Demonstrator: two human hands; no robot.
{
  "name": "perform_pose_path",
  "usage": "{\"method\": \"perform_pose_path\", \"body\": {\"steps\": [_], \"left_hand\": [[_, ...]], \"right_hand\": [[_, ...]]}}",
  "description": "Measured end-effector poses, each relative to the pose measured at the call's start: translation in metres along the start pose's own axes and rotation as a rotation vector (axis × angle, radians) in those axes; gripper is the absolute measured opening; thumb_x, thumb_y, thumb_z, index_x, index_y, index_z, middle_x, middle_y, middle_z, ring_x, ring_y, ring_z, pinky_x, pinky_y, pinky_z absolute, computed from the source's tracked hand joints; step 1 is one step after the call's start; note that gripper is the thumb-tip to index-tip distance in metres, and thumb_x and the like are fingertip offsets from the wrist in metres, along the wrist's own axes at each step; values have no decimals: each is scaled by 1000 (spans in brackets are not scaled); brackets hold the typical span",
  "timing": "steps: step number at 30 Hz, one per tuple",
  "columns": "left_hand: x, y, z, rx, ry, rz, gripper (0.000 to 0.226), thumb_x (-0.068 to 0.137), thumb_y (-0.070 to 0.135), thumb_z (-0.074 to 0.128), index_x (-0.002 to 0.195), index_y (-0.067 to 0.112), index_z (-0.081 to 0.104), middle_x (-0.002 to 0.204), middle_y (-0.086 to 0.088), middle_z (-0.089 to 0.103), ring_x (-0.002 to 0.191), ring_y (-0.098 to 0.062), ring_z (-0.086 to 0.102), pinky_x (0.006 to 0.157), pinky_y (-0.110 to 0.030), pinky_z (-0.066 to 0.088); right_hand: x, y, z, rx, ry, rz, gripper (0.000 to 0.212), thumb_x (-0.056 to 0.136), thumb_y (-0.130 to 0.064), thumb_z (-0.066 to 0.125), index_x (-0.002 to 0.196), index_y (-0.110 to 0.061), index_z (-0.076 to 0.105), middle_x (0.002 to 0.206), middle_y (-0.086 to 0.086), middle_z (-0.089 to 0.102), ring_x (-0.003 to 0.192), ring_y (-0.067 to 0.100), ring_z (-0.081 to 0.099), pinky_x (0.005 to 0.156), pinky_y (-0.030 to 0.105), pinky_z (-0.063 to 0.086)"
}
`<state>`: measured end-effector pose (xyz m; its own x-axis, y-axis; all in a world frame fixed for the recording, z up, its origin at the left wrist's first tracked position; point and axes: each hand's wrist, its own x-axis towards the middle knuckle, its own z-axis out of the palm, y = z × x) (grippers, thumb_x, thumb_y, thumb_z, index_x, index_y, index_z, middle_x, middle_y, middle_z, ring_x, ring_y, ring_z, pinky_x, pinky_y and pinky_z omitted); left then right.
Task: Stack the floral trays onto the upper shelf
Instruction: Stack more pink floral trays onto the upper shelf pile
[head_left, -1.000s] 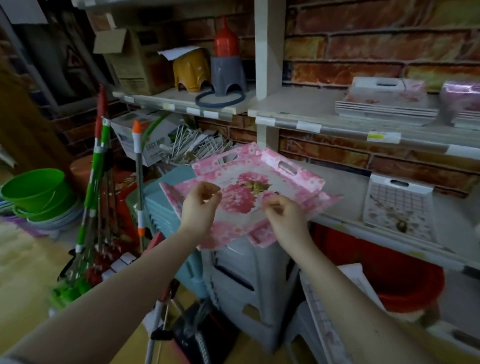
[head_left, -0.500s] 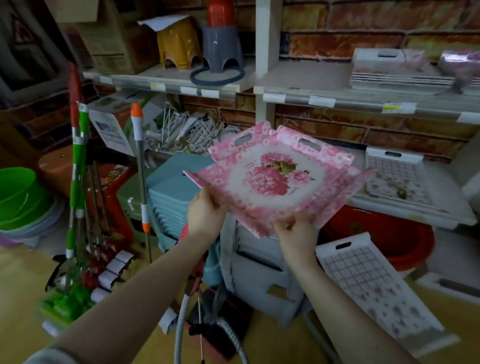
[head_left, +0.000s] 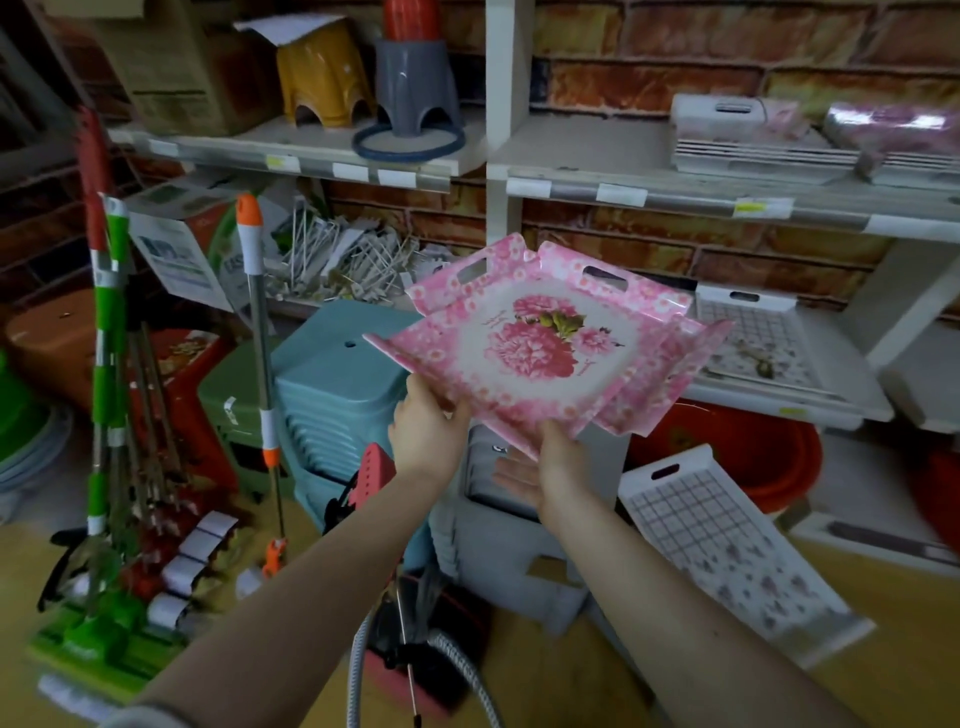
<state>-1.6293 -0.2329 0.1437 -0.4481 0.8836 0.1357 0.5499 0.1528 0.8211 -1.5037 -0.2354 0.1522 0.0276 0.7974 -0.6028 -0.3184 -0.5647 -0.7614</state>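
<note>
Left fingers (head_left: 453, 415) under pink trays (head_left: 535, 358); right fingers (head_left: 511, 475) blurred
</note>
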Motion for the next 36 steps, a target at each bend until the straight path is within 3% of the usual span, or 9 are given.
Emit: {"method": "perform_pose_path", "body": {"steps": [3,7,11,12,13,16,24,29,36], "left_hand": [[-1,2,1,-10,11,-14,23,86,29,54,95,17,38,90,-8,61,91,-35,57,85,-53,47],[1,1,-1,-21,1,-26,28,86,29,53,103,10,41,94,-12,62,93,-38,57,84,-53,47],[8,4,-4,-197,-39,-108,30,80,16,60,78,0,35,69,-27,43,91,-52,39,48,-27,41],[8,7,-5,-276,-34,-161,30,79,11,63,79,3,34,67,-21,43,95,-14,30,48,-21,36],[8,9,-6,-342,-36,-213,30,78,8,65,87,1,37,76,-19,50,69,-29,55,55,-19,38],[6,13,-7,-452,-82,-320,63,80,9,67,128,-2,29,121,-17,51,104,-28,54,77,-32,40],[23,23,-7,-514,-54,-324,63,77,14,68,127,12,29,102,-13,53,89,-25,52,74,-35,42],[32,55,-5,-571,-21,-325,56,74,23,70,114,9,34,99,-7,56,93,-26,57,92,-46,51],[41,101,19,-833,36,-370,58,89,12,60,137,2,29,133,-21,45,98,-23,57,85,-31,52]], "right_hand": [[-2,-1,13,69,52,-17,26,97,-27,40,116,-9,47,84,11,61,65,26,62,58,36,58],[-4,1,22,41,156,-128,18,96,-15,42,109,-4,48,74,11,58,44,20,57,32,19,45],[0,5,19,-50,197,-225,20,91,-5,41,98,3,57,63,12,51,38,15,45,30,15,32],[0,5,17,-36,190,-234,19,90,-2,40,95,2,58,61,11,49,35,13,43,30,15,32],[-1,4,14,-18,184,-239,18,90,0,39,92,2,57,59,10,49,31,11,42,31,15,33],[-6,2,5,14,176,-254,21,90,6,34,87,2,55,59,10,52,27,8,44,34,19,40],[-16,-19,-21,-46,166,-464,29,90,7,28,112,-6,42,82,15,58,29,3,50,34,18,45],[-16,-50,-43,-124,201,-542,26,93,0,33,115,4,46,63,11,53,26,5,47,32,15,39],[-1,-91,-90,-172,274,-611,12,88,-5,38,94,-4,49,69,3,48,59,16,46,53,24,37]]}}
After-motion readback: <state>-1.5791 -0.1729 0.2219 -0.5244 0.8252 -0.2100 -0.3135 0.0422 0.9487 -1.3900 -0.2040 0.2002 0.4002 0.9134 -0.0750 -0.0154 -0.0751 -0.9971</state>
